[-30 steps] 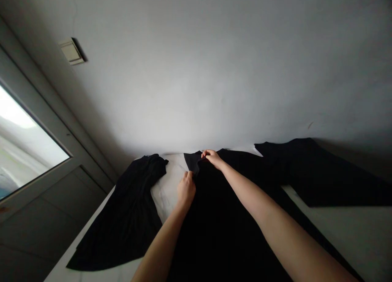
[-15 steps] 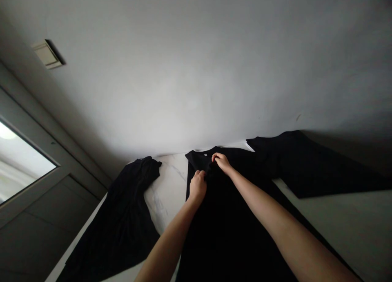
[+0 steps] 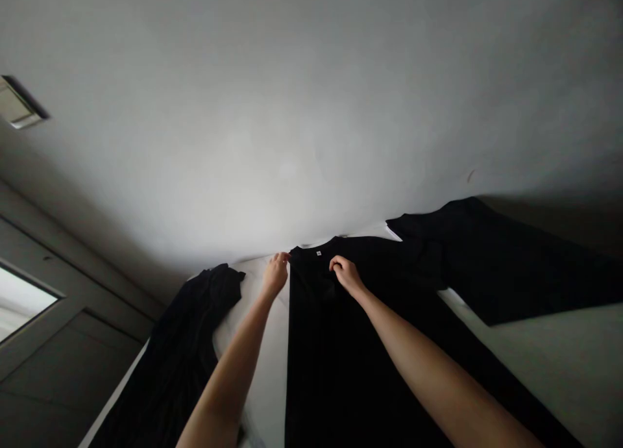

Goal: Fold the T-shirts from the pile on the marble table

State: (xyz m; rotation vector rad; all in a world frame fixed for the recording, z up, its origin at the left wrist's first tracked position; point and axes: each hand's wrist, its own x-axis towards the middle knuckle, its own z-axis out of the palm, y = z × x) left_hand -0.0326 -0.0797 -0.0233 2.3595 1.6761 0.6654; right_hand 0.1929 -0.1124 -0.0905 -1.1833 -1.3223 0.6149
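Note:
A black shirt [image 3: 360, 370] lies spread on a white marbled table, its collar toward the wall and a small white label [image 3: 318, 253] inside the neck. At the shirt's straight left edge, beside the collar, my left hand [image 3: 275, 274] is closed in a pinch on the cloth. My right hand [image 3: 347, 276] is over the front of the neckline with curled fingers, closed on the dark fabric; the fingertips are hard to make out there.
To the left lies another dark garment [image 3: 180, 344], rumpled. A further black garment [image 3: 506, 260] lies on the right, against the wall [image 3: 302, 110]. The white table top [image 3: 267, 357] shows between them. A door [image 3: 63, 344] and a wall switch [image 3: 19, 104] are at left.
My left hand has moved from the front of the neckline out to the shirt's left edge by the collar. My right hand stays near the neckline. The view has shifted slightly.

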